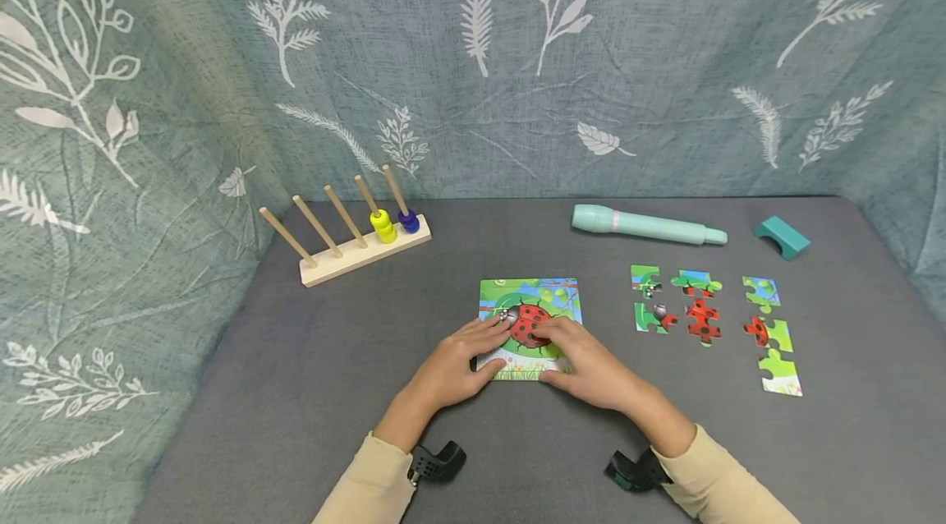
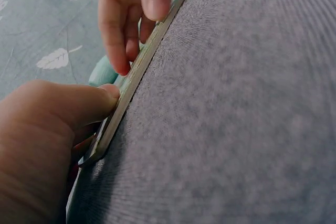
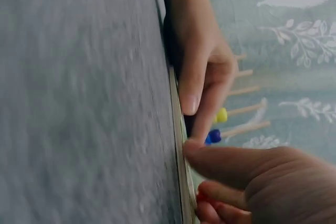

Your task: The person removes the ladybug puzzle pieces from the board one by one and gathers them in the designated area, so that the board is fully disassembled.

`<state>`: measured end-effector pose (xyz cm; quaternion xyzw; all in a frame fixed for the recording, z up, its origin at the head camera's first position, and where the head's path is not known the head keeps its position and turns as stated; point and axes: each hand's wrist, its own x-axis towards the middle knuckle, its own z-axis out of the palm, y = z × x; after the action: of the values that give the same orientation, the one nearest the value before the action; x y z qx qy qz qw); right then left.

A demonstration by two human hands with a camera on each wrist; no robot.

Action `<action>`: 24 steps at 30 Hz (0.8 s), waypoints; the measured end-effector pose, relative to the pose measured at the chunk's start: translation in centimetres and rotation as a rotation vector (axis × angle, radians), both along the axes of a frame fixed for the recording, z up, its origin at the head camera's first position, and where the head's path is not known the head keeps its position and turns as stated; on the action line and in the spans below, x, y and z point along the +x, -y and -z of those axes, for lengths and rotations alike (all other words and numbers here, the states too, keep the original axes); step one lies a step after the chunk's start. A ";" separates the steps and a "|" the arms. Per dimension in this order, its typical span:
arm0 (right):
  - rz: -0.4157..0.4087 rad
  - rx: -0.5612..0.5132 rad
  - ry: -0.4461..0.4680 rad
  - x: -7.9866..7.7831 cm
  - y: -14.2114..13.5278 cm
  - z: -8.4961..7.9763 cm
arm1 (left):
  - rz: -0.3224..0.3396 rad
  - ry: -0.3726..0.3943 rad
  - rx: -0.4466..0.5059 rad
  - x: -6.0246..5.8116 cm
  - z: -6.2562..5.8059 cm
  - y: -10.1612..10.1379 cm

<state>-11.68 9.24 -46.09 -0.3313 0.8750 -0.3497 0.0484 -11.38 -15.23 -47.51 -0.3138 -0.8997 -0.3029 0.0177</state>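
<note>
A square puzzle board (image 1: 526,291) with a red ladybug picture lies flat in the middle of the table. My left hand (image 1: 464,361) rests on its left side, fingers extended over the picture and thumb near the front edge. From the other side, my right hand (image 1: 594,364) touches the board, its fingertips on the ladybug and its thumb by the near right corner. In the left wrist view, the left thumb (image 2: 86,103) lies at the board's edge (image 2: 137,67). The right thumb (image 3: 231,162) sits against that edge in the right wrist view.
Several loose jigsaw pieces (image 1: 703,322) lie apart to the right. Behind them are a pale green tube-shaped toy (image 1: 658,227) and a teal arch block (image 1: 783,237). A wooden peg stand (image 1: 365,253) with yellow and blue beads stands at the back left, before a patterned curtain (image 1: 443,97).
</note>
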 end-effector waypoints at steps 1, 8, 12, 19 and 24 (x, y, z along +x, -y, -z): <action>0.007 0.015 -0.006 0.1 0.1 0.1 | 0.000 -0.002 0.005 0.0 0.0 0.0; 0.036 0.019 -0.006 0.3 0.3 0.6 | 0.000 0.008 0.012 -0.1 0.2 0.0; 0.035 0.008 -0.012 0.4 0.2 0.6 | 0.000 0.011 0.013 -0.1 0.1 0.0; 0.057 -0.041 -0.001 0.5 0.3 0.5 | 0.004 -0.002 0.008 -0.1 0.1 0.0; 0.075 -0.068 0.027 0.6 0.4 0.4 | 0.009 -0.006 0.011 -0.1 0.0 0.0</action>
<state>-11.12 8.85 -46.51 -0.2952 0.8737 -0.3850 0.0357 -11.49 -15.25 -47.51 -0.3186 -0.8966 -0.3069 0.0209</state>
